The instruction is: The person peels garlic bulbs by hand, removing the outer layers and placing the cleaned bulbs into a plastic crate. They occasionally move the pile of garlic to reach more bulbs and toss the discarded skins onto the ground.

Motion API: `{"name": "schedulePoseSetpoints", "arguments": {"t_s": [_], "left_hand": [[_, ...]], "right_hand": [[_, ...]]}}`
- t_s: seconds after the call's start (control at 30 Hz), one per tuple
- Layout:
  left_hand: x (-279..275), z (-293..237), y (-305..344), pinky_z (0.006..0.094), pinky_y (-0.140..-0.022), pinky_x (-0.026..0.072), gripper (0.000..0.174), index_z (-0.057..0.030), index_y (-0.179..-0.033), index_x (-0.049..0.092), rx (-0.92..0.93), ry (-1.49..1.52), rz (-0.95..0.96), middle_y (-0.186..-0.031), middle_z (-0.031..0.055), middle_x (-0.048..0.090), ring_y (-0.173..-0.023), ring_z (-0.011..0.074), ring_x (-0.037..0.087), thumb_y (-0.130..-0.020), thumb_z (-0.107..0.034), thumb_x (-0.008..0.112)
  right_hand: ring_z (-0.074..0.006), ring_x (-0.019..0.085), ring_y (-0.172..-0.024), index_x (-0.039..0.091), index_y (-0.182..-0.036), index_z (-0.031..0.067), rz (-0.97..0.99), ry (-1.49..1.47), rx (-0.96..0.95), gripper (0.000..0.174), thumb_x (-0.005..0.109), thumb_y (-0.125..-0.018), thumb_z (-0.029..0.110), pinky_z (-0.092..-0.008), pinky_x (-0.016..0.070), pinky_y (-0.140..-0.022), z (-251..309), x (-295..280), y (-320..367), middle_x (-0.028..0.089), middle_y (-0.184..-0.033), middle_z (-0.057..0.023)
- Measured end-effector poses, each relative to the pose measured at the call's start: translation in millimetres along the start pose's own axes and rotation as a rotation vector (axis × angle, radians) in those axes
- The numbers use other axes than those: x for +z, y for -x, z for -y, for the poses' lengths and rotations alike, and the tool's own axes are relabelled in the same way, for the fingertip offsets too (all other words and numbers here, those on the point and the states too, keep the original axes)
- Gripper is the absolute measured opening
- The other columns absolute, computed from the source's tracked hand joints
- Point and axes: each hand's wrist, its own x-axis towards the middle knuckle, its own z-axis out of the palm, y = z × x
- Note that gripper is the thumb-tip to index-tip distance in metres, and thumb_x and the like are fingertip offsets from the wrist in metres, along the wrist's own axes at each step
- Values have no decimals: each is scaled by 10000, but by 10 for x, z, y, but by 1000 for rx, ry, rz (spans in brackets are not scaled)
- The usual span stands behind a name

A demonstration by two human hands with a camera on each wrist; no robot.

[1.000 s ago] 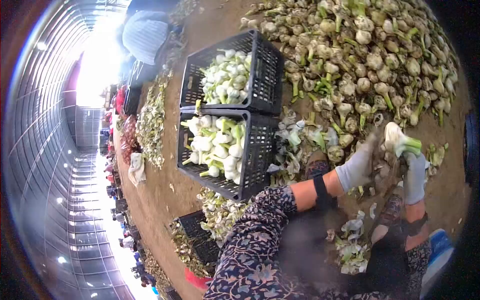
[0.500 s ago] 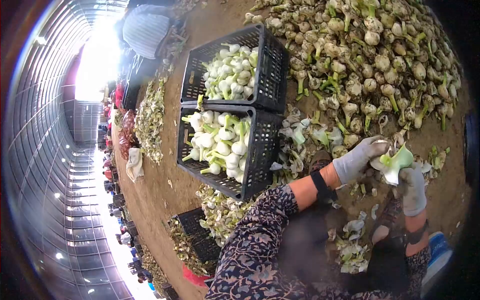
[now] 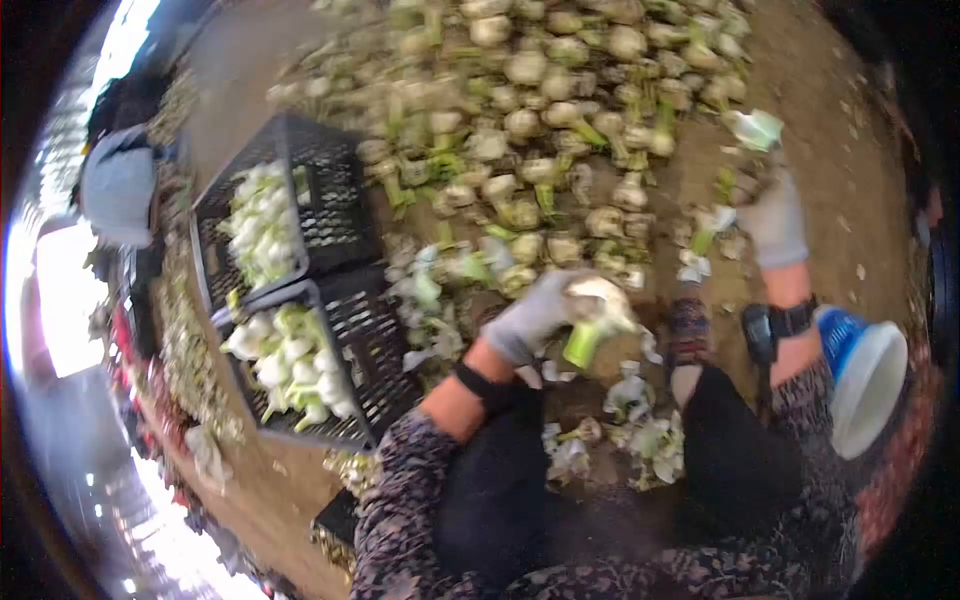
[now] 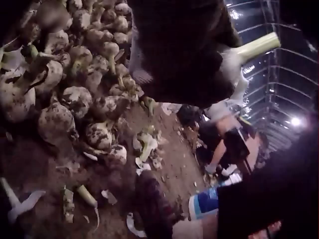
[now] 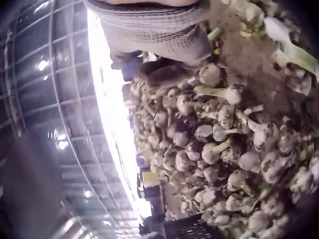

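Note:
My left gloved hand (image 3: 540, 315) grips a white garlic bulb (image 3: 603, 300) above the ground between my legs, its cut green stem pointing down. In the left wrist view the glove is dark, and the garlic's stem (image 4: 259, 47) sticks out past it. My right gloved hand (image 3: 775, 220) reaches out to the far right, away from the bulb. A pale piece of garlic peel (image 3: 757, 130) is at its fingertips. From the right wrist, the glove (image 5: 159, 35) shows with its fingers bent, over the edge of the garlic heap.
A large heap of soil-stained garlic (image 3: 530, 120) lies ahead. Two black crates (image 3: 350, 330) of cleaned garlic stand at left. Peelings (image 3: 645, 440) litter the ground between my feet. A blue and white tub (image 3: 868, 385) is beside my right arm. Another person (image 3: 118, 185) is at far left.
Both hands were together at the garlic bulb. Now my left hand holds it alone, and my right hand has moved away, outward and forward, with peel at its fingertips. The head view has swung right.

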Motion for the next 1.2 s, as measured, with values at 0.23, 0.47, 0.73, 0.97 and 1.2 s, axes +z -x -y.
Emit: {"name": "schedulePoseSetpoints", "arguments": {"t_s": [0.23, 0.47, 0.73, 0.97, 1.2], "left_hand": [[88, -271, 10, 249, -684, 516, 538, 11, -1130, 568, 296, 23, -151, -923, 70, 654, -790, 119, 624, -899, -475, 586], [219, -229, -158, 253, -660, 532, 586, -29, -1157, 554, 62, 421, -216, -935, 62, 652, -761, 124, 635, -873, -541, 601], [309, -398, -233, 260, -763, 543, 781, 29, -1320, 428, 15, 355, -12, -1065, 73, 619, -878, 133, 633, -734, -358, 771], [508, -261, -236, 288, -847, 511, 869, 24, -1376, 368, -112, 82, 184, -1042, 60, 617, -927, 144, 615, -674, -253, 798], [639, -350, -210, 306, -943, 457, 1041, 7, -1471, 208, 65, -42, 3, -1242, 116, 533, -1088, 156, 546, -673, -167, 853]], "right_hand": [[-98, 599, -678, 648, -844, -21, 555, -834, 541, 94, 640, -836, 72, -242, 496, -668, 951, 20, 429, 653, -730, -16], [-342, 615, -935, 526, -1237, 52, 496, -270, -176, 795, 862, -611, 408, -361, 486, -853, 1215, 143, 581, 623, -972, -137], [-385, 613, -834, 620, -923, 20, 514, -373, -217, 332, 712, -787, 308, -433, 492, -695, 1080, 71, 436, 614, -839, -175], [-370, 622, -815, 596, -909, 31, 437, -27, -256, 289, 668, -792, 285, -441, 502, -674, 917, 342, 427, 622, -907, -179], [-401, 576, -1036, 505, -1237, 38, 578, 401, 93, 478, 630, -799, 183, -433, 502, -843, -66, 380, 237, 514, -1235, -246]]}}
